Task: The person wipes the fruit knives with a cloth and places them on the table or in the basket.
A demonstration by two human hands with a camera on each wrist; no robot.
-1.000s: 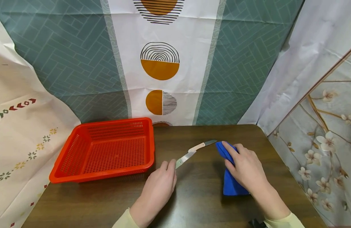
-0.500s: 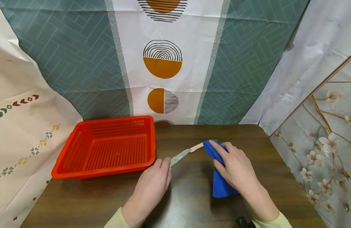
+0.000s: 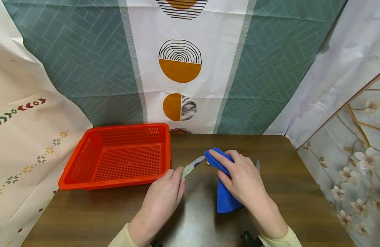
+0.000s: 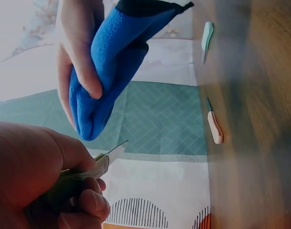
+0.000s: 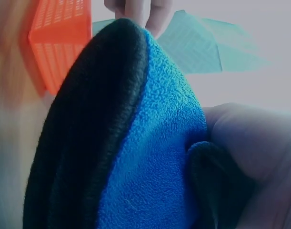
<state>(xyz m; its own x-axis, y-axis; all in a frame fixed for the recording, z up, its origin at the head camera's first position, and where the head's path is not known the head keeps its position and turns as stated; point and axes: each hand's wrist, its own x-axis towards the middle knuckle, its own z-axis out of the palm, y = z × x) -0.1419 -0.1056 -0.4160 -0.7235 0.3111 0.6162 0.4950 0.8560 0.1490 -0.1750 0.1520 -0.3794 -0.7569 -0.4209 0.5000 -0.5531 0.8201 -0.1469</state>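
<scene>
My left hand (image 3: 161, 193) grips a small paring knife (image 3: 187, 170) by its pale green handle, blade pointing up and to the right. My right hand (image 3: 246, 180) holds a folded blue cloth (image 3: 225, 198), pinched between thumb and fingers. The cloth's upper end is close to the knife's tip; in the left wrist view the cloth (image 4: 114, 57) and the blade (image 4: 117, 150) look apart. Two more knives lie on the table in that view, one with a pale pink handle (image 4: 215, 129) and one with a mint handle (image 4: 208, 36). The right hand mostly hides both in the head view.
A red perforated plastic basket (image 3: 128, 161) stands on the left of the dark wooden table (image 3: 288, 202). Patterned cloth hangings (image 3: 186, 85) surround the table at the back and on both sides.
My right hand has moved left with the blue cloth, toward the knife's tip, and now covers most of the pink-handled knife. My left hand with its knife has shifted slightly left.
</scene>
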